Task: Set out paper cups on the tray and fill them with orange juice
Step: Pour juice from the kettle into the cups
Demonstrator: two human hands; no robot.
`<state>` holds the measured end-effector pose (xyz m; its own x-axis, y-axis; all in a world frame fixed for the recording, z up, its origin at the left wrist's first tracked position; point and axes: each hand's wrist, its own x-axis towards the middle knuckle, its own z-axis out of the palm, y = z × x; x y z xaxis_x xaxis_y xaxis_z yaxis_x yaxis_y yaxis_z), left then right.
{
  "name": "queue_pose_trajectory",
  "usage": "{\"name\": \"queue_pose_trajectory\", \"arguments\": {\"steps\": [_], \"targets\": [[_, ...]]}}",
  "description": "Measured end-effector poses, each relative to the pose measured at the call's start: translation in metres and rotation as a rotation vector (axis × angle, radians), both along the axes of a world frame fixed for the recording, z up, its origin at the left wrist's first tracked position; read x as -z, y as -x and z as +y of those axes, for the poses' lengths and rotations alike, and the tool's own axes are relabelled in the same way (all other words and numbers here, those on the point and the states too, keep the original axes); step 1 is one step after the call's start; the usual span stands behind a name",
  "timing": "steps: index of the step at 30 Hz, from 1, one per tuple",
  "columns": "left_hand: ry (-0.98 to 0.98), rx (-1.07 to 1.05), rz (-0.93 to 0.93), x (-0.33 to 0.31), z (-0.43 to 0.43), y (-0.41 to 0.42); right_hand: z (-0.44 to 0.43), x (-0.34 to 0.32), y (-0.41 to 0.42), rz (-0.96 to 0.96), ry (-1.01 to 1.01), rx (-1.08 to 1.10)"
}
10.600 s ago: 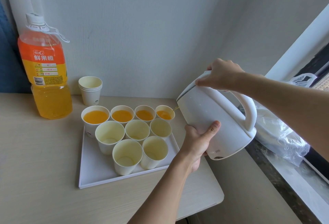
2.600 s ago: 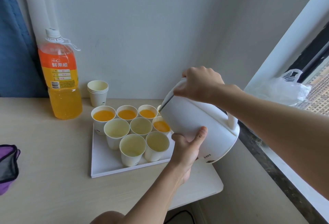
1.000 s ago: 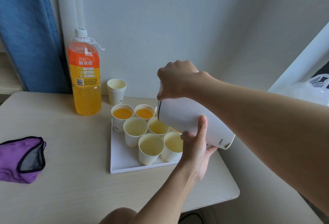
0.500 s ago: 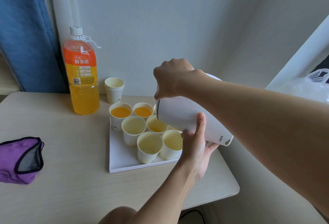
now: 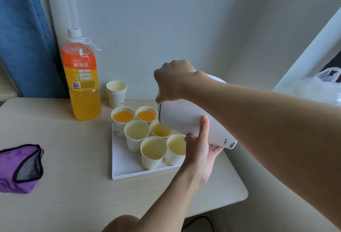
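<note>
The kettle [image 5: 180, 119] partly hides the cups [image 5: 158, 128] behind it; its print [image 5: 225, 141] is unreadable. Far left of the kettle, the cloth [image 5: 18, 167] is cut off.

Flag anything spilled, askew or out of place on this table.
No spill shows on the white tray. Odd: a white electric kettle serves as the juice jug, and a crumpled purple fabric item lies on the beige table, left of the tray.

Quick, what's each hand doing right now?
Left hand: holding the tilted white plastic kettle from below, thumb up its side.
Right hand: gripping the kettle's top.
</note>
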<state>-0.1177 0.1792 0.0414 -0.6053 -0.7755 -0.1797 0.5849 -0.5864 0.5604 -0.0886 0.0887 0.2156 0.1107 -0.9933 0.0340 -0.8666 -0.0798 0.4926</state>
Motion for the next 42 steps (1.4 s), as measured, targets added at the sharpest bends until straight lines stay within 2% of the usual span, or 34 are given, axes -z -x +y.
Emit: {"name": "queue_pose_trajectory", "arguments": {"steps": [17,24,28,33,35,39,42], "targets": [[0.015,0.036,0.022,0.003,-0.001,-0.004,0.003,0.002,0.0,-0.02,0.033,-0.015],[-0.019,0.005,-0.054,-0.003,0.002,-0.011,0.012,-0.002,0.009,-0.105,0.078,0.018],[0.166,0.025,-0.227,-0.01,0.0,-0.029,0.034,-0.024,0.021,-0.323,0.146,0.178],[0.464,0.059,-0.304,-0.031,-0.007,-0.081,0.077,-0.067,0.034,-0.96,0.04,0.367],[0.497,0.04,-0.337,-0.041,-0.011,-0.109,0.091,-0.073,0.026,-1.145,0.074,0.365],[0.442,-0.069,-0.39,-0.06,-0.018,-0.176,0.099,-0.067,-0.012,-1.418,0.187,0.258],[0.457,-0.206,-0.565,-0.071,-0.023,-0.236,0.088,-0.051,-0.052,-1.591,0.228,0.221]]}}
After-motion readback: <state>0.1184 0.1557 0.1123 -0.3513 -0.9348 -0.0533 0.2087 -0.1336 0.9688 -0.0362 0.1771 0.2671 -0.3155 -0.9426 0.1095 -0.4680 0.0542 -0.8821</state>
